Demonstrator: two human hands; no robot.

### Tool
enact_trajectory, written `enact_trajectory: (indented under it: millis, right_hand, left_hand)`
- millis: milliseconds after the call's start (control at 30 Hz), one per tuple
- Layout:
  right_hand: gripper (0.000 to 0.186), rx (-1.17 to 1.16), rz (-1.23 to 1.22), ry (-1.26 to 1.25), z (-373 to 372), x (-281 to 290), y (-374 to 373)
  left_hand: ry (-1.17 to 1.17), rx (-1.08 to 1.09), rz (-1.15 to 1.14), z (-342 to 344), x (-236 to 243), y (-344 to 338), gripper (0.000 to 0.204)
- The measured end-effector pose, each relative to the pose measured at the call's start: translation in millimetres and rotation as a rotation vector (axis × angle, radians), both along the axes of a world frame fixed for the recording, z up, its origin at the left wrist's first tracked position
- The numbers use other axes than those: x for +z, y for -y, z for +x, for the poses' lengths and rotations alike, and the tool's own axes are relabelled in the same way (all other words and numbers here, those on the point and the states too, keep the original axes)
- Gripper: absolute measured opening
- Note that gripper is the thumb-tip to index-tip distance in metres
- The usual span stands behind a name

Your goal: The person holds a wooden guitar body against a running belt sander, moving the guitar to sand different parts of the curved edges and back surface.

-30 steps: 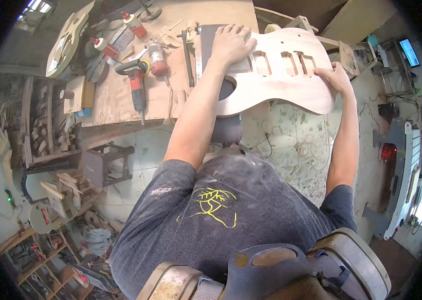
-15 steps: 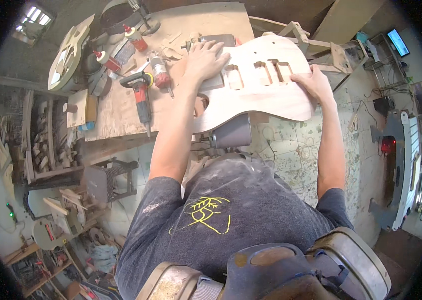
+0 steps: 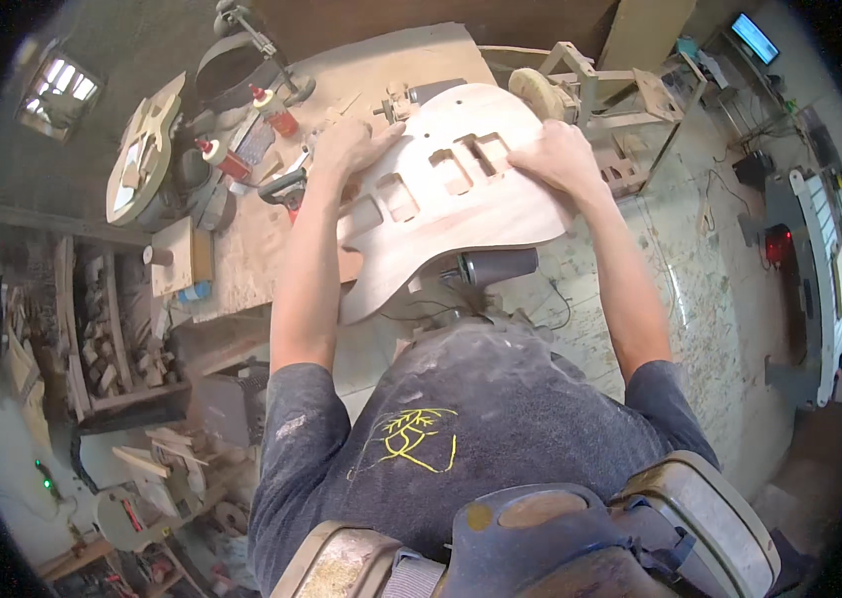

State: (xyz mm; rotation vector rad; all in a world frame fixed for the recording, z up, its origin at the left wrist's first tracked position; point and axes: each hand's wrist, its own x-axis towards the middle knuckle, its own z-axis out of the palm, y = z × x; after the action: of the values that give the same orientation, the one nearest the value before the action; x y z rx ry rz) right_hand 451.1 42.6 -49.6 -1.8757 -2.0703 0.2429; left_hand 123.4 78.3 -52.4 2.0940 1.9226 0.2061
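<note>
Bottles, red-and-white plastic, are cluttering the tan bench; left grip and right grip are grasping a pale wooden guitar body between them.

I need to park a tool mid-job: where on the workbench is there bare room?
One bare patch of the workbench lies right of the lamp base, along the far edge; a smaller one sits between the wooden panel and the left forearm. Crowded: around the red bottles and the power tool. The guitar body hides what is beneath.
</note>
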Motion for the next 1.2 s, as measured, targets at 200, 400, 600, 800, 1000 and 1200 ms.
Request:
enact_trajectory:
  millis: [200, 400, 600, 800, 1000, 1200]
  right_hand:
    - [0.068, 0.118, 0.033, 0.025, -39.9, -8.3, 1.0]
    - [0.074, 0.231, 0.115, 0.024, -64.0, -28.7, -9.8]
    - [0.077, 0.150, 0.025, 0.062, -98.3, -20.7, -0.7]
    - [0.078, 0.128, -0.028, 0.031, -106.8, -19.6, 1.6]
    - [0.076, 0.076, -0.026, 0.038, -90.4, -18.4, 3.2]
    - [0.077, 0.087, -0.048, -0.052, -77.2, -3.9, 5.7]
  left_hand:
    - [0.165, -0.021, -0.310, -51.4, -9.9, 3.7, 0.069]
    - [0.308, -0.057, -0.261, -97.7, -39.3, 9.8, 0.070]
    - [0.226, 0.011, -0.346, -123.5, -31.5, 11.9, 0.081]
    - [0.245, 0.013, -0.345, -133.9, -34.5, 11.1, 0.081]
    - [0.197, -0.053, -0.306, -108.0, -23.4, 7.1, 0.081]
    - [0.252, -0.134, -0.192, -108.0, -53.0, -14.4, 0.082]
